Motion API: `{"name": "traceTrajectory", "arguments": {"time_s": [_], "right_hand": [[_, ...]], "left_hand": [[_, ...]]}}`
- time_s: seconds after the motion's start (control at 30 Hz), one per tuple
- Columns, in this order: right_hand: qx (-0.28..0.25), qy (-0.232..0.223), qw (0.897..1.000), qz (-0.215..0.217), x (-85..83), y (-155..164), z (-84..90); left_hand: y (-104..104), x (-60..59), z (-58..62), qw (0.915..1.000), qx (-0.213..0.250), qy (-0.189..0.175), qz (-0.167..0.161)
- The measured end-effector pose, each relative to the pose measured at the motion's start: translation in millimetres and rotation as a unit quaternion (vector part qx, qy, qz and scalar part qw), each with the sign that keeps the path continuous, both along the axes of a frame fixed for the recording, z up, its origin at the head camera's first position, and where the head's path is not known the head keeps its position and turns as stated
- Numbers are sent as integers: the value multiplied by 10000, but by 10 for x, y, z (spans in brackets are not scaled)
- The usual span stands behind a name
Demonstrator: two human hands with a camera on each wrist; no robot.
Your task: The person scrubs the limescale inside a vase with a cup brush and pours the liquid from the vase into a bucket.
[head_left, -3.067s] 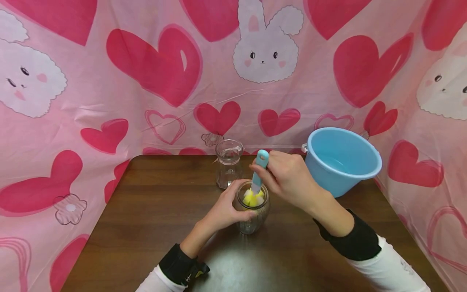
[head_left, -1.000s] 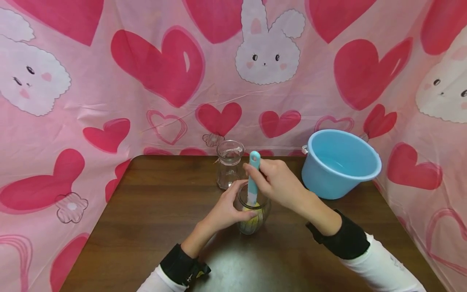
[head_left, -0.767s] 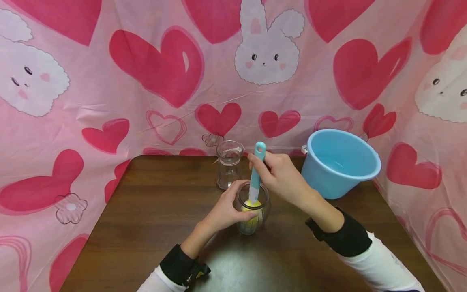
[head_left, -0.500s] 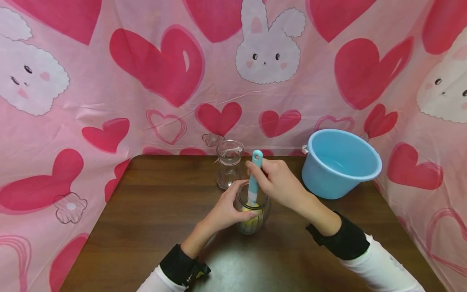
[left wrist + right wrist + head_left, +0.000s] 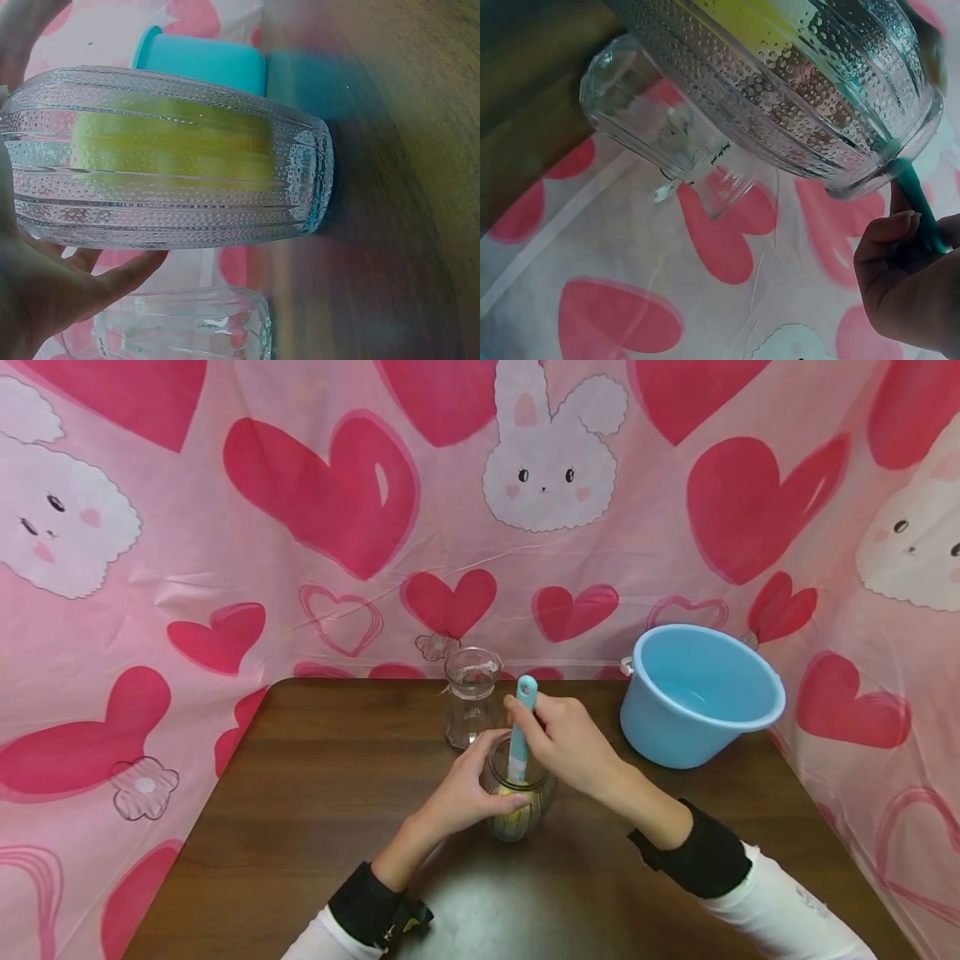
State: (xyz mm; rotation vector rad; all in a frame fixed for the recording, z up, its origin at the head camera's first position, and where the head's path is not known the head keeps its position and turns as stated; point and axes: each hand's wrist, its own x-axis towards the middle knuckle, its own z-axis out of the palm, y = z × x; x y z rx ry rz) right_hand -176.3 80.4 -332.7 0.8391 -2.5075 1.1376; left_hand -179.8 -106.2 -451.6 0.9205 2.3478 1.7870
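Note:
A light blue bottle brush (image 5: 519, 739) stands nearly upright with its lower end inside a ribbed glass jar (image 5: 517, 831). My right hand (image 5: 573, 743) grips its handle above the jar's mouth, thumb along the side. My left hand (image 5: 467, 793) holds the jar near its rim, the thumb across the front. Through the dotted glass in the left wrist view, the yellow sponge head (image 5: 172, 146) fills much of the jar's middle, reaching close to the base. The jar stands on the brown table (image 5: 337, 793). In the right wrist view, the brush handle (image 5: 919, 202) passes over the rim.
A second clear glass jar (image 5: 471, 702), with a cord tied at its neck, stands just behind the held one. A light blue bucket (image 5: 675, 735) sits at the back right. A pink cloth (image 5: 450, 552) with hearts and rabbits hangs round the table's back and sides.
Since the earliest frame, the sponge head has gone from the jar's mouth down into it. The right hand has risen and dropped a little in between. The left hand and jar stay put.

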Motion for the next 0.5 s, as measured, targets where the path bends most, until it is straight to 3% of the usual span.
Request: {"name": "traceTrajectory", "arguments": {"time_s": [0.13,0.33,0.5], "right_hand": [[-24,158,9999,-54,15,26,79],[-599,458,9970,-160,54,83,300],[-380,61,9992,-58,44,76,106]], "left_hand": [[2,0,-9,10000,18,-18,-28],[2,0,-17,10000,-15,-24,-1],[5,9,-15,10000,-4,41,22]]}}
